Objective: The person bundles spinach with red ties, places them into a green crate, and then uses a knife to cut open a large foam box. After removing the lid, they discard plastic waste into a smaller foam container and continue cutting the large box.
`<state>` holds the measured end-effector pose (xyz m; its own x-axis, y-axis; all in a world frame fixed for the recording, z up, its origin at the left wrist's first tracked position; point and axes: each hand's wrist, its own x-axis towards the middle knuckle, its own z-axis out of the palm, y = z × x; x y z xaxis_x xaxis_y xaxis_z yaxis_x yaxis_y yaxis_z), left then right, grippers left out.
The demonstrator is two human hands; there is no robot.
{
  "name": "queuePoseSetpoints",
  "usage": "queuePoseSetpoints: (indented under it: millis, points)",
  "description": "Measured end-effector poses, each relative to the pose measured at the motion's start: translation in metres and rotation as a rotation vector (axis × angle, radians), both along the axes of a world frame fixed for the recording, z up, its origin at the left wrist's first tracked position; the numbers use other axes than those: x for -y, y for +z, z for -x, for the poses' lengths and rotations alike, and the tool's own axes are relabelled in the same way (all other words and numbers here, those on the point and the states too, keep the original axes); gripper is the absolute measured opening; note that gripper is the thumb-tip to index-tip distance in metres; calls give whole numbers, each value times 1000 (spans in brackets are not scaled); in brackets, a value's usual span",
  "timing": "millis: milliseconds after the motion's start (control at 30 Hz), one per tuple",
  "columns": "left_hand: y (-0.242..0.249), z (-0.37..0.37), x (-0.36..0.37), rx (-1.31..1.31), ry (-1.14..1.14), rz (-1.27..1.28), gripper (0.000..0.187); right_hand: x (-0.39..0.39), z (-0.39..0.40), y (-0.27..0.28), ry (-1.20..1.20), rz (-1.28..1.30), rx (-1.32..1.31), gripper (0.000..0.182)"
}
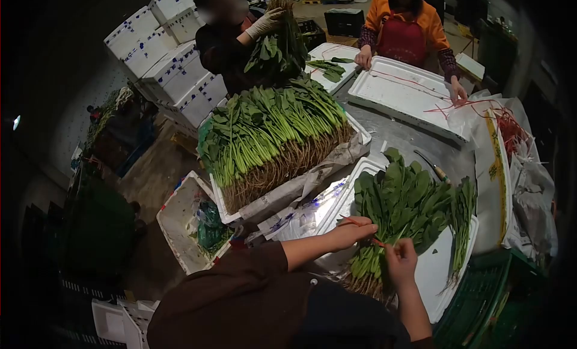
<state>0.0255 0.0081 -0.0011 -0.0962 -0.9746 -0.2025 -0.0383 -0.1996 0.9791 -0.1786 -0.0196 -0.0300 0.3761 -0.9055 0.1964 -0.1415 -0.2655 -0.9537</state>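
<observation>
A bunch of leafy greens (404,196) with pale green stems and brown roots lies across a white foam lid or tray (434,289) in front of me. My left hand (359,230) is closed in a pinch on a thin red tie (344,218), over the stems. Just to its right, my right hand (401,259) is closed with curled fingers, gripping the tie's other part by the stems. A smaller bunch of the same greens (461,226) rests on the tray's right side.
A foam box packed with rooted greens (282,133) stands ahead left. Across the metal table, one co-worker (264,26) holds greens in a gloved hand; another, in an orange top (378,15), touches a white tray (390,112) with red ties. A curved knife (442,173) lies near the greens.
</observation>
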Motion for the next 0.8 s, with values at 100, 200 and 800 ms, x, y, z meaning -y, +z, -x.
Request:
queuePoseSetpoints:
  millis: [100,200,800]
  points:
    - [26,19,6,40,-74,133,35,-2,-15,28,151,356,-176,10]
    - [35,34,10,-145,-114,120,27,1,-5,15,114,212,-165,14]
    - [-3,63,5,515,-143,382,23,18,23,17,32,-33,64,10]
